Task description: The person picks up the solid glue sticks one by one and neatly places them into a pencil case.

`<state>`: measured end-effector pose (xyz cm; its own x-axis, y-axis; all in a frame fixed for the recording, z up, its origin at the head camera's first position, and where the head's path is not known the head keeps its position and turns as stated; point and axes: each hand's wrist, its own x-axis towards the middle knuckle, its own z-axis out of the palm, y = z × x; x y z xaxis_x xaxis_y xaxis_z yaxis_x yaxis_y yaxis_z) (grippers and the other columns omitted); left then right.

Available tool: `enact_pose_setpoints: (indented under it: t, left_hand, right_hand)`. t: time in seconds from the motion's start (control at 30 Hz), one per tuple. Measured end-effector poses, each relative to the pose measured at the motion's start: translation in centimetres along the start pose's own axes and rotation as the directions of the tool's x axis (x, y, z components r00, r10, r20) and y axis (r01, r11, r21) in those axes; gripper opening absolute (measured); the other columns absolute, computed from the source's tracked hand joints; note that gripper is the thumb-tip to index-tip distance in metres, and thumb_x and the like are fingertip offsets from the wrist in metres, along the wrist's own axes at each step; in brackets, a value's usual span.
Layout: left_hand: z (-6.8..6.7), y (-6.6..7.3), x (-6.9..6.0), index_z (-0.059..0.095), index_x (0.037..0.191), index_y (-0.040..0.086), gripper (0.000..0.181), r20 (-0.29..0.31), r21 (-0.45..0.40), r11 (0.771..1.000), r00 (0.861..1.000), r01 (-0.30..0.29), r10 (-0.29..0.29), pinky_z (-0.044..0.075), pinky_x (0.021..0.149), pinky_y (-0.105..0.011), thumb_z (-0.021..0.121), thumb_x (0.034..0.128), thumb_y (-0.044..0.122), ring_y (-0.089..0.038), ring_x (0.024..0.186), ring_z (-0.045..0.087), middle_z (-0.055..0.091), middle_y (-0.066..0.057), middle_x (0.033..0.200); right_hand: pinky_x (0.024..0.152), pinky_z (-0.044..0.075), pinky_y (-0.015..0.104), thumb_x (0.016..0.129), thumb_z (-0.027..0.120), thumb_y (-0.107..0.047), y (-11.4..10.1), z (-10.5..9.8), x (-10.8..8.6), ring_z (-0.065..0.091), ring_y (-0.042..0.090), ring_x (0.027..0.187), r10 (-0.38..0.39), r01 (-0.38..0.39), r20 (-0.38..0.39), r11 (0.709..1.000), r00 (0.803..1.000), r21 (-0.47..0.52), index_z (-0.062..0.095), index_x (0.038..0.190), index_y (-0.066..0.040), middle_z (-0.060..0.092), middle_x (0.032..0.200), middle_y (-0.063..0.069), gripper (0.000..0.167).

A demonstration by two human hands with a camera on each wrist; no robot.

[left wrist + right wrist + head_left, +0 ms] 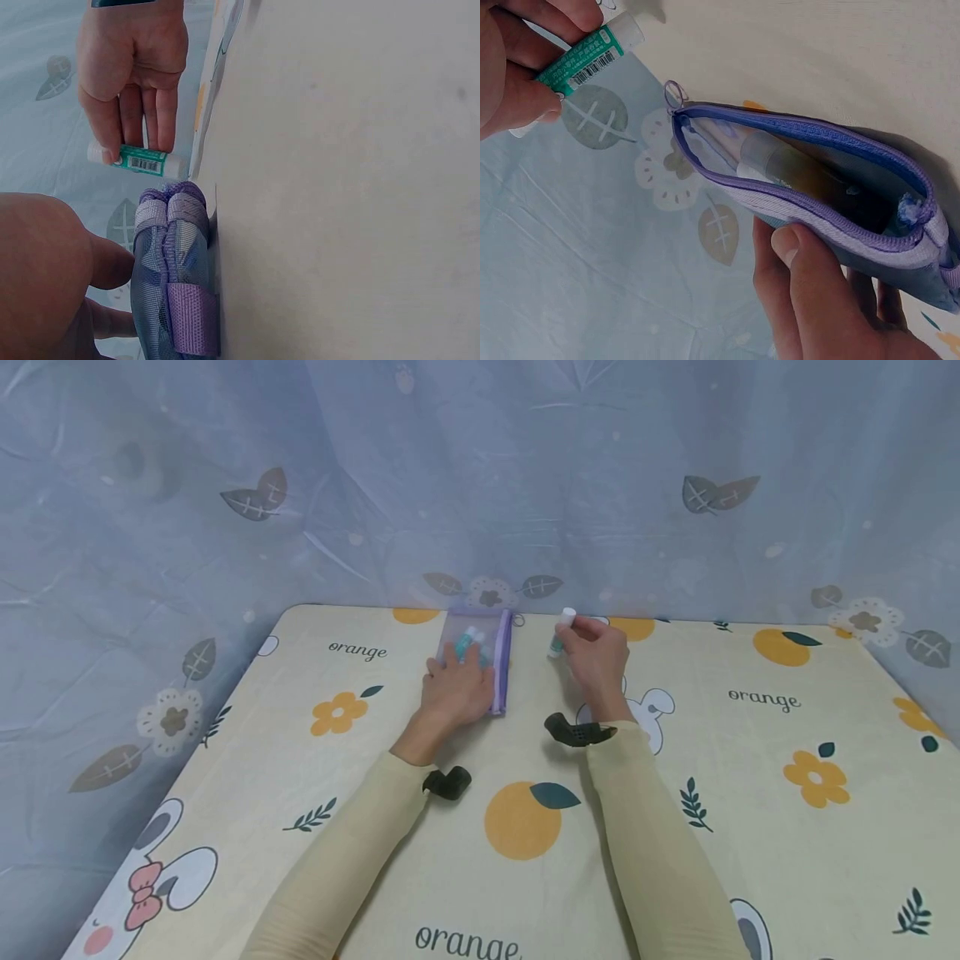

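Note:
A mesh pouch (459, 625) with a purple zipper (501, 672) lies at the far edge of the table. My left hand (456, 689) rests on its upper face, fingers spread. In the right wrist view the pouch's mouth (810, 120) gapes, with a tube (780, 161) inside. Teal-and-white items (467, 642) show through the mesh in the head view. To the right of the pouch, my right hand (596, 660) pinches a glue stick (557, 645) between thumb and fingers. It has a green barcode label (585, 64) and white ends, and stays apart from the pouch.
A cream cloth (420, 877) printed with oranges, flowers and rabbits covers the table. Behind it and on the left hangs a bluish patterned curtain (480, 485). Dark wrist devices (577, 731) sit at the cuffs. A small ring (518, 620) is at the zipper's far end.

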<state>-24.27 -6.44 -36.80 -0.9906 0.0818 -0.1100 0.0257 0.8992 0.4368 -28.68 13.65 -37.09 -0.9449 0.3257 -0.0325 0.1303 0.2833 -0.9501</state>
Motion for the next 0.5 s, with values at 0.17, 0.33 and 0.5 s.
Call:
enact_pose_setpoints:
  t: [0.17, 0.33, 0.5]
  left_hand:
    - [0.1, -0.1, 0.1, 0.025, 0.169, 0.008, 0.064, -0.001, 0.001, 1.0, 1.0, 0.001, -0.001, 0.031, 0.123, -0.068, 0.033, 0.1132, 0.038, -0.061, 0.154, 0.026, 0.013, -0.031, 0.175]
    - [0.1, -0.1, 0.1, 0.025, 0.169, 0.008, 0.064, -0.001, 0.002, 1.0, 1.0, 0.003, -0.003, 0.03, 0.123, -0.068, 0.033, 0.113, 0.039, -0.061, 0.154, 0.025, 0.013, -0.031, 0.175]
    - [0.1, 0.0, 0.1, 0.024, 0.169, 0.009, 0.064, 0.004, 0.0, 1.0, 1.0, 0.005, -0.005, 0.029, 0.123, -0.068, 0.032, 0.1133, 0.039, -0.061, 0.155, 0.024, 0.012, -0.031, 0.175]
  right_hand:
    - [0.109, 0.054, 0.036, 0.102, 0.071, -0.032, -0.4, -0.2, 0.0, 0.064, 0.019, 0.128, 0.0, -0.001, 0.002, 0.999, 1.0, 0.032, 0.07, 0.141, -0.018, 0.072, 0.139, 0.005, 0.042]
    - [0.107, 0.056, 0.033, 0.101, 0.071, -0.031, -0.9, -0.4, -0.2, 0.068, 0.018, 0.125, -0.026, 0.026, -0.002, 0.997, 1.0, 0.066, 0.07, 0.141, -0.016, 0.072, 0.138, 0.005, 0.042]
    - [0.106, 0.056, 0.032, 0.102, 0.072, -0.029, -1.2, -0.4, -0.3, 0.069, 0.018, 0.126, -0.067, 0.066, 0.0, 0.993, 0.998, 0.1, 0.07, 0.141, -0.016, 0.072, 0.139, 0.007, 0.041]
